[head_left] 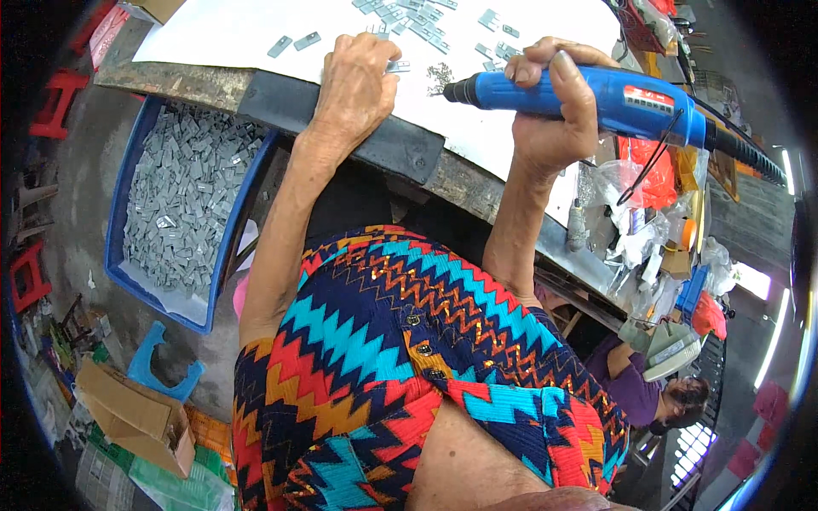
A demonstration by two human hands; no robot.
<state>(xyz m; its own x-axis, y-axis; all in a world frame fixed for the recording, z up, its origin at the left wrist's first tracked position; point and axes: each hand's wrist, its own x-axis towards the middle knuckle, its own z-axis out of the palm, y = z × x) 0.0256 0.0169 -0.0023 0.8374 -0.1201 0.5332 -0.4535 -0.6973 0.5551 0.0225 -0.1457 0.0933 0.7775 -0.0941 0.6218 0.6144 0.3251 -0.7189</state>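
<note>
My left hand point(354, 89) rests on the white tabletop sheet point(230, 34) with its fingers bent. A small grey rectangular piece point(399, 66) with a hole sticks out between its thumb and index finger. My right hand point(558, 106) grips a blue electric screwdriver point(618, 94), held sideways with its black nose point(460, 90) pointing left. Just beside that nose lies a little heap of tiny dark bits point(439, 77), too small to name surely. Beyond both hands, several more grey pieces point(413, 19) are scattered on the sheet.
Left of the bench, a blue crate point(119, 213) holds a mass of grey pieces. A cardboard box point(136, 413) and a blue plastic stool point(158, 362) are on the floor. Plastic bags point(656, 175) crowd the right side. A black cable point(750, 153) trails from the screwdriver. Another person point(635, 375) sits at right.
</note>
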